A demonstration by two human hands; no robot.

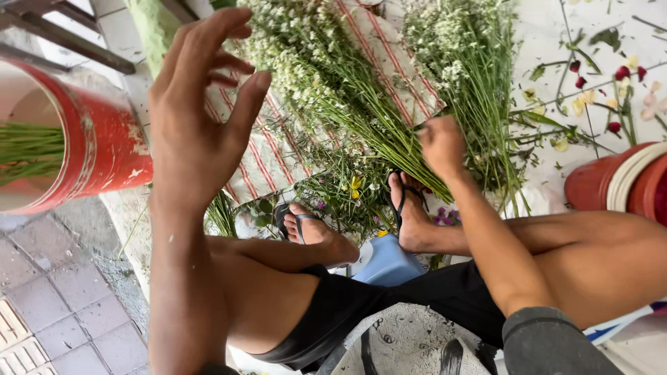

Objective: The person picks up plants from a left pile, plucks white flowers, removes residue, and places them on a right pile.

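So the right hand (442, 144) is closed in a fist around the green stems of a bunch (326, 76) of tiny white flowers, gripping right at the stem ends, and the blooms fan out toward 11 o'clock across a red-striped sack (389, 55). The left hand (198, 118) is up in the air at about 9 o'clock from the bunch, fingers spread loose, holding nothing. A second bunch (465, 62) lies just beside the first, at 1 o'clock from the fist. Big red bucket (104, 146) on its side over at 9 o'clock, green stems poking out of it. Another red bucket (611, 184) sits at 3 o'clock. Loose petals (611, 83) are scattered at 2 o'clock on the white floor.
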